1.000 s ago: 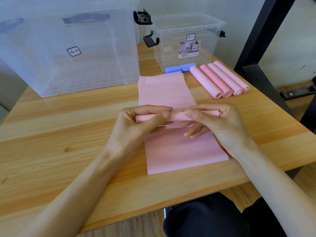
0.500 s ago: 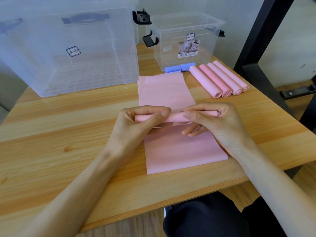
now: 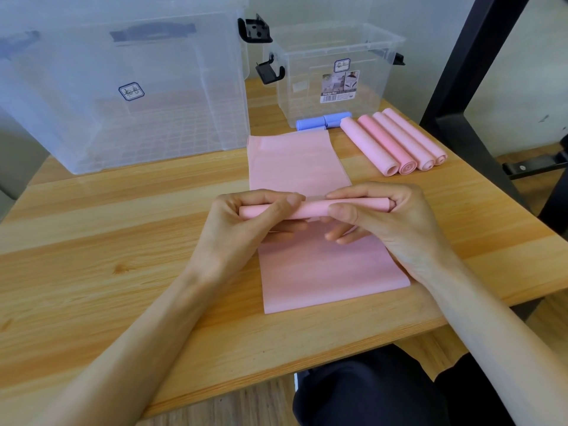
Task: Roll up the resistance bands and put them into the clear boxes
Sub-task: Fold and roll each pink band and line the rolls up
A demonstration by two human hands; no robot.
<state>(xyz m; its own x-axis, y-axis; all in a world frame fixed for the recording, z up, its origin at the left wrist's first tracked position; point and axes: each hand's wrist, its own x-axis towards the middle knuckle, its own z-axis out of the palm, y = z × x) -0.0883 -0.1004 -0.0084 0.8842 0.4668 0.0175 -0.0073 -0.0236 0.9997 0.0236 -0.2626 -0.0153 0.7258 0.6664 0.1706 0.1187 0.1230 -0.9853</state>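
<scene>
We see a pink resistance band lying flat on the wooden table, with a rolled part in its middle, lifted a little above the flat sheet. The left hand holds the left end of this roll: the thumb lies on the near side and the curled fingers go over the far side. The right hand holds the right end in the same way, with thumb and forefinger pinching the roll, while its lower fingers are curled under it, above the flat band. The two thumbs are near each other at the middle of the roll.

Behind the band, four finished pink rolls lie side by side, touching each other, on the right part of the table. Just beside them, on the left, lie blue rolls, against the front wall of the small clear box. The large clear box stands at the far left. Both boxes have black latches. We cannot tell if anything lies inside them.
</scene>
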